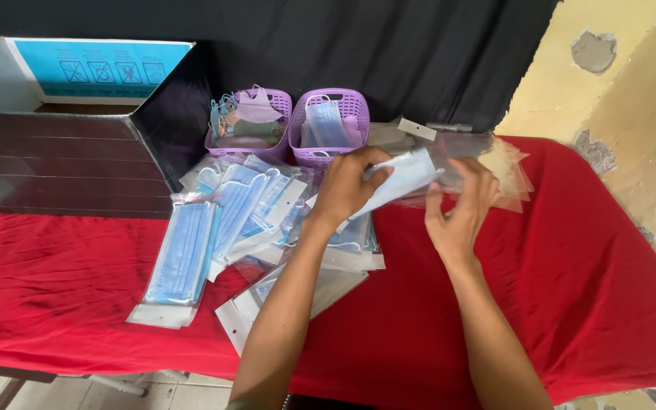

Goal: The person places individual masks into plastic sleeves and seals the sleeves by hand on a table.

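My left hand (347, 186) grips a folded light-blue face mask (404, 176) above the red table. My right hand (458, 209) holds the mouth of a clear plastic sleeve (461, 156), and the mask's end lies at or just inside that opening. Below my left forearm lies a spread of clear sleeves with blue masks inside (225, 216), several of them overlapping. One packed mask (180, 258) lies apart at the left of the spread.
Two purple baskets stand at the back: the left basket (276, 102) holds mixed masks, the right basket (343, 102) holds blue masks. A stack of clear sleeves (510, 171) lies right of my hands. An open cardboard box (77, 137) stands at the left. A red cloth (586, 288) covers the table.
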